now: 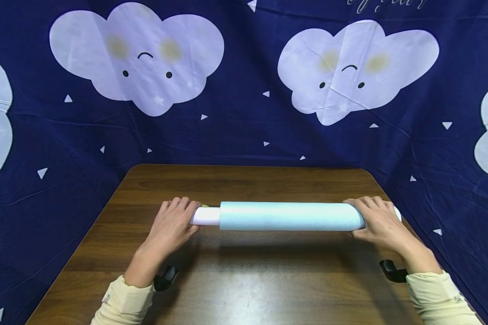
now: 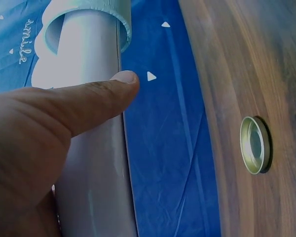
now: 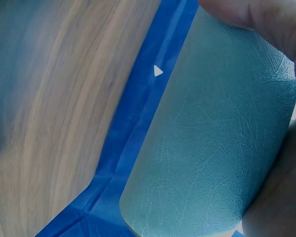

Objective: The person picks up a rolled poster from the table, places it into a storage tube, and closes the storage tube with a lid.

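Observation:
Above the table, a light-blue tube [image 1: 288, 216] with a leathery surface lies level across the head view. Out of its left end sticks a narrower white tube [image 1: 208, 216], its visible part smooth and pale. My left hand [image 1: 174, 221] grips this white tube, the thumb lying across it in the left wrist view. At the other side my right hand [image 1: 376, 223] holds the right end of the light-blue tube. A small white end [image 1: 397, 213] shows just beyond the right hand. On the table in the left wrist view is a round gold-rimmed metal lid [image 2: 255, 145], standing apart from both hands.
Under the hands is a brown wood-grain table [image 1: 244, 275] with rounded far corners. A dark-blue cloth [image 1: 244, 131] printed with clouds and small white triangles hangs behind and around it. Black wrist devices [image 1: 166, 278] sit below both forearms.

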A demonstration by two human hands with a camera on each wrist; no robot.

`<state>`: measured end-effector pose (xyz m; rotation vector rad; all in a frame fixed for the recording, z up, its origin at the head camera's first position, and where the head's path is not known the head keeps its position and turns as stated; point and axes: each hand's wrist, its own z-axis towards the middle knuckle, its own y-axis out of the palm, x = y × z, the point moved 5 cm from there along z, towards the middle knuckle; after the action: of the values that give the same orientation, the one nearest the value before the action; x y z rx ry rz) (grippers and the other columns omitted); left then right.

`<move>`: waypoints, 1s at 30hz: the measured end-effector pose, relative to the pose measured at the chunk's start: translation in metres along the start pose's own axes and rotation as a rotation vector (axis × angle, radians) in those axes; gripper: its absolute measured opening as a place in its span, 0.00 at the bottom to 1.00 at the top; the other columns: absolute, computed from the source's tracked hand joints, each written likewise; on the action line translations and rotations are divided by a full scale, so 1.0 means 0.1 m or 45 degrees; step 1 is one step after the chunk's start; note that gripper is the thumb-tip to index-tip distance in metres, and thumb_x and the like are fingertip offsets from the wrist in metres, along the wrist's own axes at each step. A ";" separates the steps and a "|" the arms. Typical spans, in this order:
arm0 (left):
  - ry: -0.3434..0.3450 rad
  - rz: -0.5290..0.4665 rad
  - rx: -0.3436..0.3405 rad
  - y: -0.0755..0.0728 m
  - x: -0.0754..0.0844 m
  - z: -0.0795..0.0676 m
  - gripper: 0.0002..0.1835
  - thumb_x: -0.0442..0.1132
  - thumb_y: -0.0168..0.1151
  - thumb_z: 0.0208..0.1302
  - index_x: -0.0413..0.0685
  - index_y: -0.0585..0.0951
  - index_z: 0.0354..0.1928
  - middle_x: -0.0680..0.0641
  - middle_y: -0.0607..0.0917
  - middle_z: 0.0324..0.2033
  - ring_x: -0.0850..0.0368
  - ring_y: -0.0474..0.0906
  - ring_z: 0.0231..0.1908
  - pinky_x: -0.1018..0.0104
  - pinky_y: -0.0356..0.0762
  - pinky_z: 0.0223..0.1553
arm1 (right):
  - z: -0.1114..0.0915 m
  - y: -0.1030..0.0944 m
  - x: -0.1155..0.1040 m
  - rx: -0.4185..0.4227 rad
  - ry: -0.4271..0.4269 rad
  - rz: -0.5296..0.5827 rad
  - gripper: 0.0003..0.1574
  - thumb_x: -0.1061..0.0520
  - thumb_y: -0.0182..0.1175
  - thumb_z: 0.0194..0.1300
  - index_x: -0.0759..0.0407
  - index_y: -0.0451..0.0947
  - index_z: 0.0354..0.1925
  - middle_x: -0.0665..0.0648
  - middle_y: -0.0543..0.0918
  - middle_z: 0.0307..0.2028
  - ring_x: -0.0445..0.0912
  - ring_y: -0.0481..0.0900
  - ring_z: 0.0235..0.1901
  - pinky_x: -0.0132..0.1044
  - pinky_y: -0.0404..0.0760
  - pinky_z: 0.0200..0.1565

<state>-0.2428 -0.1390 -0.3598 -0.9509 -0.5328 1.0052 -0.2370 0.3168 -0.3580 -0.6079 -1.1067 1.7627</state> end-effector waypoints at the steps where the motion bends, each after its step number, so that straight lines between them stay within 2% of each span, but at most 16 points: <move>1: -0.001 0.003 -0.003 0.00 0.01 0.00 0.25 0.46 0.75 0.44 0.50 0.77 0.46 0.46 0.81 0.37 0.47 0.76 0.41 0.51 0.69 0.43 | 0.00 0.00 0.00 -0.002 0.001 -0.001 0.49 0.50 0.78 0.27 0.53 0.72 0.54 0.59 0.81 0.41 0.59 0.74 0.42 0.54 0.64 0.39; 13: 0.005 0.003 0.011 0.03 0.07 0.03 0.25 0.48 0.75 0.44 0.51 0.77 0.46 0.47 0.81 0.36 0.48 0.76 0.40 0.52 0.69 0.43 | 0.03 0.01 -0.02 -0.013 0.007 0.012 0.49 0.49 0.78 0.28 0.52 0.72 0.54 0.59 0.80 0.42 0.60 0.73 0.43 0.53 0.63 0.39; 22: -0.003 0.006 -0.022 0.06 0.12 0.06 0.24 0.46 0.74 0.46 0.51 0.77 0.46 0.47 0.81 0.37 0.48 0.76 0.41 0.54 0.68 0.41 | 0.05 0.02 -0.04 -0.026 0.008 0.025 0.50 0.50 0.78 0.28 0.52 0.72 0.54 0.59 0.80 0.42 0.60 0.73 0.43 0.54 0.65 0.38; 30: 0.001 0.013 -0.015 0.06 0.18 0.08 0.24 0.47 0.74 0.45 0.50 0.77 0.45 0.47 0.81 0.36 0.48 0.76 0.41 0.53 0.68 0.42 | 0.05 0.03 -0.05 -0.025 0.006 0.026 0.50 0.50 0.78 0.29 0.52 0.71 0.55 0.59 0.80 0.42 0.60 0.73 0.43 0.54 0.64 0.39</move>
<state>-0.2437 -0.1187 -0.3620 -0.9653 -0.5346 1.0119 -0.2403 0.3097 -0.3585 -0.6374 -1.1192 1.7687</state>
